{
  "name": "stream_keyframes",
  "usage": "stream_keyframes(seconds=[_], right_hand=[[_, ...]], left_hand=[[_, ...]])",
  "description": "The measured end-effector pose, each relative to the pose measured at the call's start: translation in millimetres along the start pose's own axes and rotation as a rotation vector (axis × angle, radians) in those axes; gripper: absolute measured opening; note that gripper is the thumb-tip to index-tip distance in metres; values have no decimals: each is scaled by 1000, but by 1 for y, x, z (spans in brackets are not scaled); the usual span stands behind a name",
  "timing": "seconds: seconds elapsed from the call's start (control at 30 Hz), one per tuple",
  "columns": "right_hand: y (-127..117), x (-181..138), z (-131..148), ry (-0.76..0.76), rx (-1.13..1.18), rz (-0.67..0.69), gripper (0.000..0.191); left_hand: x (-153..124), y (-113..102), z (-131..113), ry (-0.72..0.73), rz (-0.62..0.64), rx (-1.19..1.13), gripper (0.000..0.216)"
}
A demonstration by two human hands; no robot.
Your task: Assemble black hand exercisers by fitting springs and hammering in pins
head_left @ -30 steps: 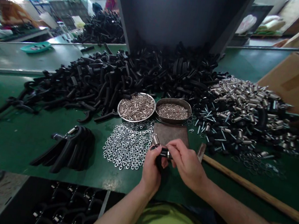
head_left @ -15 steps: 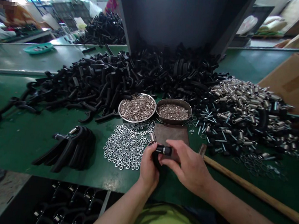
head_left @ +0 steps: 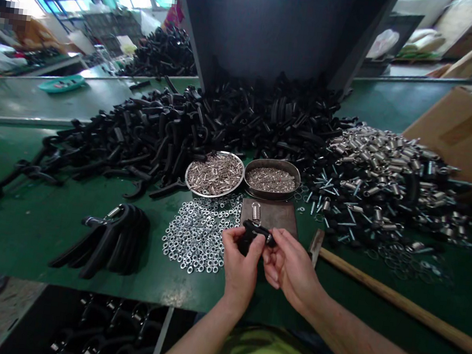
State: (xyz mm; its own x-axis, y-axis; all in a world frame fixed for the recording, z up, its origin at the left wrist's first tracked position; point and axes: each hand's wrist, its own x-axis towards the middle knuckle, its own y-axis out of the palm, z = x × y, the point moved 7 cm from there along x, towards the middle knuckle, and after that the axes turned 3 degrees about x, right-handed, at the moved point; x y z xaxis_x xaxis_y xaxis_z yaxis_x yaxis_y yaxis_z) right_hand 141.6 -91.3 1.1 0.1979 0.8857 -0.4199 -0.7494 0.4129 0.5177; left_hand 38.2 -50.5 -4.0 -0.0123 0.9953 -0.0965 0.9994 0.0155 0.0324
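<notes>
Between both hands is a black plastic lever part [head_left: 250, 230], with a silver coil spring [head_left: 256, 212] standing up from its far side. My left hand [head_left: 241, 263] is closed on the part's left side, thumb across its front. The fingers of my right hand [head_left: 292, 263] pinch its right end, where a dark knob partly shows. Beneath and beyond them lies a flat metal plate [head_left: 286, 217]. Loose silver nuts [head_left: 195, 237] are spread left of my left hand. Behind sit a round dish of metal pins [head_left: 216, 175] and an oval tin of small metal pieces [head_left: 272, 180].
A wooden-handled hammer [head_left: 396, 297] lies to the right. Black parts [head_left: 152, 127] are heaped at the back before a grey bin [head_left: 278, 28]. Springs and screws [head_left: 380, 182] pile up at right near a cardboard box [head_left: 466, 135]. Finished-looking levers [head_left: 113, 242] stand at left.
The lever part has turned, so its spring now points up over the plate. My right hand has closed from a looser hold onto its right end; my left thumb has come over the front.
</notes>
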Motion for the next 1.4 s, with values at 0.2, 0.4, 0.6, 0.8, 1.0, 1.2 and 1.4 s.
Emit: stream_keyframes(seconds=[0.2,0.4,0.6,0.8,1.0,1.2,1.4], right_hand=[[-12,18,-11,130,-445,198,42],[17,71,58,-351,-1386,316,28],[79,144,85,-717,-1621,102,16],[98,180,74,-753,-1695,40,11],[96,185,73,-738,-1654,47,8],[100,179,84,-714,-1534,13,10],[77,114,91,-704,-1403,187,11]], left_hand=[[9,-3,3,-6,181,224,55],[24,-4,-2,186,290,455,47],[13,22,-5,538,436,1004,49],[13,22,-2,567,420,1078,58],[19,26,0,565,466,1045,53],[20,27,0,596,483,1023,51],[20,27,1,588,474,1051,52]])
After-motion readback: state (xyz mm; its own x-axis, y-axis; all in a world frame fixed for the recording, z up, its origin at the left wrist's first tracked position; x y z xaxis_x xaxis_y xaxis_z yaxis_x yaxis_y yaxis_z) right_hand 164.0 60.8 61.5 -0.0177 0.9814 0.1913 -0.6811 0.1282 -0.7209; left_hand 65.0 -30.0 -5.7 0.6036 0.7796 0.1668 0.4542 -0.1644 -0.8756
